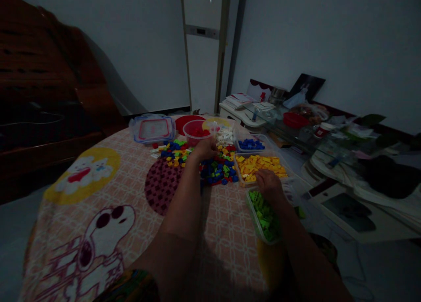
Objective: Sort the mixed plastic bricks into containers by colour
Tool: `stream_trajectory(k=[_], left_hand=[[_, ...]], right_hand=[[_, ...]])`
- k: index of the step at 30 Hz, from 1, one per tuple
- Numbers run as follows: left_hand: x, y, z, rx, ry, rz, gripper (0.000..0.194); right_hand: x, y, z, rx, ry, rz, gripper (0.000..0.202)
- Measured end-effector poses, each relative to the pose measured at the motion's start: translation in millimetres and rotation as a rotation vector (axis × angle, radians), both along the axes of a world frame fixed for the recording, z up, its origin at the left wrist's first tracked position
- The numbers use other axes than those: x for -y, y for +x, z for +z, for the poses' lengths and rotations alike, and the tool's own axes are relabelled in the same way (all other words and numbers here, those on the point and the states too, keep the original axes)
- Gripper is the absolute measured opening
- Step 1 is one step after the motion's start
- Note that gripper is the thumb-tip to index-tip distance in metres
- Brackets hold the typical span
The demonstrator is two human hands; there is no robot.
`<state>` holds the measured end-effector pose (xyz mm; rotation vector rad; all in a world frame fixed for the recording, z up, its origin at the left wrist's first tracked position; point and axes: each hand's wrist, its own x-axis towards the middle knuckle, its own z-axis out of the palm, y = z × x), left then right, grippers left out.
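Note:
My left hand reaches over a mixed pile of toy building bricks in blue, red, green and yellow. Its fingers are bent together and point down at the pile; whatever they hold is too dark and small to make out. At the near edge of a clear tray of yellow bricks is my right hand, fingers curled closed near the bricks. Anything between those fingertips is hidden. Directly below that hand and forearm, a clear container of green bricks is partly covered.
Behind the pile stand a round tub with red bricks, white bricks and a tray of blue bricks. A clear blue-rimmed lidded box lies at the back left. A cluttered glass-topped table stands right, a wooden bench left.

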<state>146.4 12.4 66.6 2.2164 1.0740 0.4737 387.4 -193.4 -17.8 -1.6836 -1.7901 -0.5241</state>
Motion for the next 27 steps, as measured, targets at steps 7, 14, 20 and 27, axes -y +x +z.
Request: stream_trajectory(k=[7, 14, 20, 27], left_hand=[[-4, -21, 2.1, -0.251, 0.049, -0.006, 0.027], [-12, -20, -11.5, -0.123, 0.007, 0.015, 0.043], [-12, -9, -19.5, 0.011, 0.029, 0.022, 0.052], [-12, -7, -22.3, -0.007, 0.027, 0.118, 0.059]], right_hand=[[2, -2, 6.1, -0.046, -0.101, -0.025, 0.029], [1, 0, 5.4, -0.018, -0.079, -0.016, 0.027], [0, 2, 5.5, -0.015, -0.093, -0.006, 0.027], [0, 0, 7.0, -0.027, -0.079, 0.004, 0.028]])
